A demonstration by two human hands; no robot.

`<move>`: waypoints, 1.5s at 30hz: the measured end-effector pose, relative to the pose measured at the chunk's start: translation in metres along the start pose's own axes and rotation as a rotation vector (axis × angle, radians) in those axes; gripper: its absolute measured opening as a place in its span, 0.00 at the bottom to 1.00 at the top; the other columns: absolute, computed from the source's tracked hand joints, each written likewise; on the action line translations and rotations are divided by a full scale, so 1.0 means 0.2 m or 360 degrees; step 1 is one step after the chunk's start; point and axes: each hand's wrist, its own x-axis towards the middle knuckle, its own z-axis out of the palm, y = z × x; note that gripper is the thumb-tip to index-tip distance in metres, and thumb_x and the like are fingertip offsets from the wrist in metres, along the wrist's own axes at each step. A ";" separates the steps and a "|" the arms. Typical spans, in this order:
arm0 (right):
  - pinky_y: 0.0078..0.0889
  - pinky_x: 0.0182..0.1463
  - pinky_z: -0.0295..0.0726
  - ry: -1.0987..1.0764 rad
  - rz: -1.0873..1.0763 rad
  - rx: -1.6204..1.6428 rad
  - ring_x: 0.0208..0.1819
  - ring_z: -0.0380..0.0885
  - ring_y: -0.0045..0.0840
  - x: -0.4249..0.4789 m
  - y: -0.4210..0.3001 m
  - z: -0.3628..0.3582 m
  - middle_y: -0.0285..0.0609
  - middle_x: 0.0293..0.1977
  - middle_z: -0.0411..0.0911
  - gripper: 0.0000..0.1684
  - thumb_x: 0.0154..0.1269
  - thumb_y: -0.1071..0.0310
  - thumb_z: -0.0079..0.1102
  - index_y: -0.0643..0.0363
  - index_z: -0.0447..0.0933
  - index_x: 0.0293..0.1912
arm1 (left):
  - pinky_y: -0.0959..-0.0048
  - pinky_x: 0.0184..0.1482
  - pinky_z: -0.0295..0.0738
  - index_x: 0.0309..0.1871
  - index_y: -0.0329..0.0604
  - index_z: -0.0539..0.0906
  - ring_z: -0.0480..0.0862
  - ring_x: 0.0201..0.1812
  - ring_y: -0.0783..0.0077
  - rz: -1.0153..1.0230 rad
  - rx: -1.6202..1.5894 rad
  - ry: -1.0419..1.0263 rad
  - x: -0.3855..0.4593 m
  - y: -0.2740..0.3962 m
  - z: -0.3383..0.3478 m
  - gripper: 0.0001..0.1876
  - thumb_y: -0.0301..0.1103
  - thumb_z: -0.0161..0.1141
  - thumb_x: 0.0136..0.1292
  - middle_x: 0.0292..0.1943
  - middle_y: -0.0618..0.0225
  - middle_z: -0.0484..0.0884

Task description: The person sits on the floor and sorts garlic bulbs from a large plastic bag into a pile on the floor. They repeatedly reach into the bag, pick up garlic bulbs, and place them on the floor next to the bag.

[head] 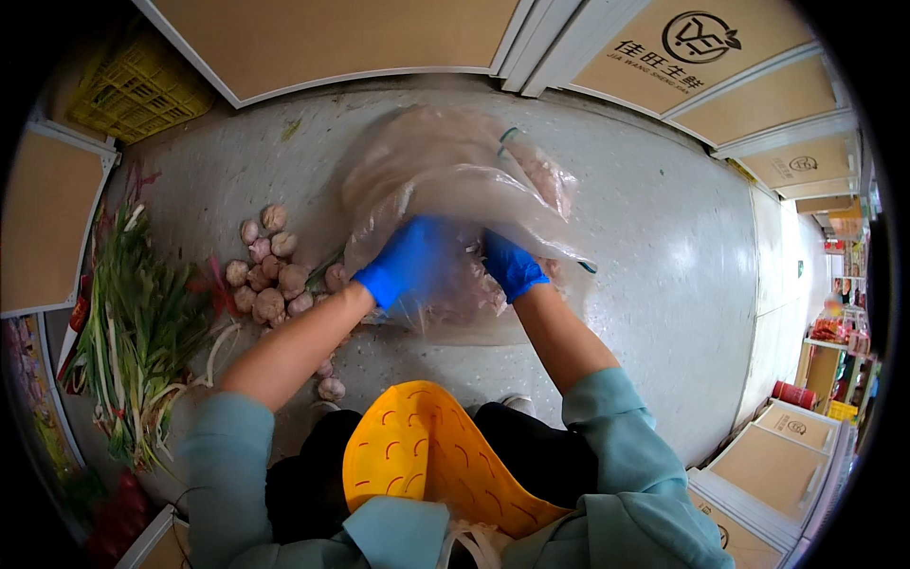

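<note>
A large clear plastic bag [441, 146] lies on the floor before me. Its mouth faces me, and pinkish papery scraps that look like garlic skins [485, 288] show inside. My left hand [402, 259], in a blue disposable glove, reaches into the mouth; its far end is blurred and the fingers do not show clearly. From the other side my right hand [513, 267], gloved alike, goes in under the bag's upper edge, its fingertips hidden by the plastic. What either hand holds cannot be seen. Left of the bag sits a pile of garlic bulbs [269, 304].
Green onions [138, 334] with long leaves lie on the floor at the left. A yellow plastic crate [146, 85] stands at the upper left. Tan-panelled display stands [355, 35] border the floor ahead and right. A single garlic bulb [331, 388] rests near my feet.
</note>
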 end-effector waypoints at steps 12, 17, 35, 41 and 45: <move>0.31 0.51 0.64 -0.0253 0.0486 -0.0572 0.45 0.68 0.31 -0.03 -0.02 0.02 0.42 0.44 0.70 0.19 0.63 0.64 0.41 0.62 0.64 0.51 | 0.79 0.29 0.73 0.46 0.43 0.72 0.76 0.28 0.76 -0.0270 -0.0347 -0.0169 0.11 -0.10 0.01 0.15 0.37 0.51 0.56 0.34 0.67 0.76; 0.30 0.56 0.60 -0.0341 0.0218 -0.0518 0.51 0.65 0.30 -0.05 -0.01 -0.11 0.44 0.48 0.69 0.19 0.62 0.63 0.44 0.61 0.66 0.51 | 0.79 0.28 0.71 0.41 0.42 0.74 0.76 0.29 0.74 -0.0522 -0.0970 0.0039 0.13 -0.24 -0.06 0.13 0.34 0.52 0.53 0.33 0.65 0.77; 0.31 0.45 0.69 -0.0175 0.0152 -0.0456 0.39 0.72 0.35 -0.07 0.00 0.02 0.50 0.38 0.73 0.30 0.47 0.54 0.63 0.65 0.69 0.45 | 0.73 0.45 0.70 0.50 0.38 0.70 0.72 0.46 0.74 -0.0049 -0.0526 0.0211 0.05 -0.10 -0.03 0.19 0.29 0.56 0.53 0.46 0.65 0.73; 0.29 0.47 0.68 -0.0501 0.0328 -0.0217 0.41 0.71 0.31 -0.06 -0.12 -0.01 0.49 0.41 0.73 0.28 0.49 0.55 0.61 0.63 0.69 0.46 | 0.76 0.39 0.72 0.48 0.42 0.72 0.75 0.39 0.75 0.0129 0.0065 0.0214 0.00 -0.07 0.00 0.16 0.37 0.51 0.58 0.40 0.67 0.75; 0.29 0.50 0.67 -0.0528 0.0304 -0.0007 0.44 0.70 0.29 -0.06 -0.17 -0.04 0.47 0.44 0.72 0.26 0.52 0.57 0.59 0.62 0.68 0.48 | 0.76 0.34 0.74 0.47 0.43 0.73 0.76 0.34 0.77 -0.0290 -0.0590 0.0162 0.00 -0.07 -0.05 0.15 0.38 0.48 0.59 0.35 0.68 0.75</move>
